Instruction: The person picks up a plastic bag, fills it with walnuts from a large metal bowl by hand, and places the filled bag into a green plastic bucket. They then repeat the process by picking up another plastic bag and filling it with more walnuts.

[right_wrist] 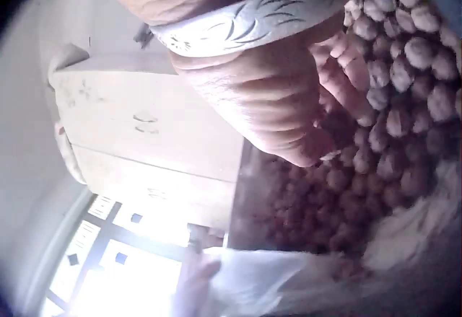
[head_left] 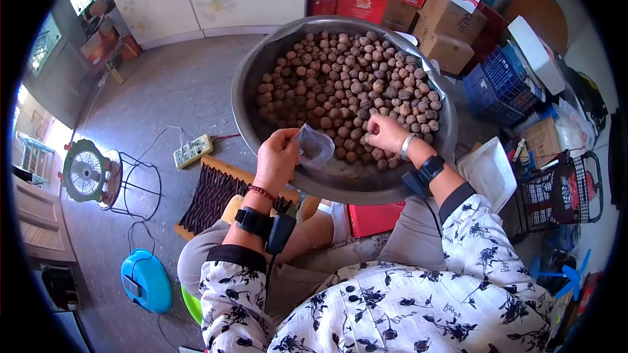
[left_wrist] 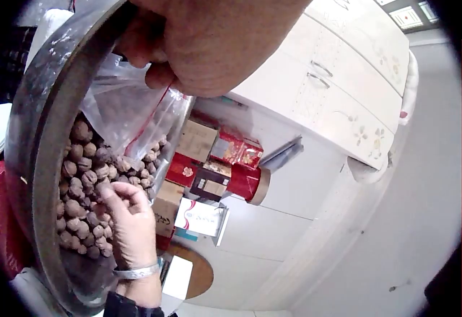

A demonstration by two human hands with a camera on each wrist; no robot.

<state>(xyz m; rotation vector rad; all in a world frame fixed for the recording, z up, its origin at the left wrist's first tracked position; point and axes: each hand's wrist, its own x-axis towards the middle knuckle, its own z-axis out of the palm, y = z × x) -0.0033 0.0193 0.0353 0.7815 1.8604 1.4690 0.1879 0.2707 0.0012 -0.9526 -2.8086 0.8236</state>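
A wide metal basin (head_left: pixel 247 124) holds a heap of brown walnuts (head_left: pixel 340 72). My left hand (head_left: pixel 276 160) pinches the upper edge of a clear plastic bag (head_left: pixel 316 148) near the basin's front left. The bag hangs over the walnuts with its mouth spread, and a red line along its edge shows in the left wrist view. Over the walnuts to the right, my right hand (head_left: pixel 387 134) points down with fingers bent and fingertips right at the nuts. In the right wrist view its thumb and fingers come close together; I cannot tell whether a walnut is between them.
Stacked cardboard boxes (head_left: pixel 451 23) and a blue crate (head_left: pixel 500 82) stand beyond the basin on the right. A white tray (head_left: pixel 487 173) is beside it. On the left are a power strip (head_left: pixel 193 151), a fan (head_left: pixel 87 171) and a blue basin (head_left: pixel 147 281).
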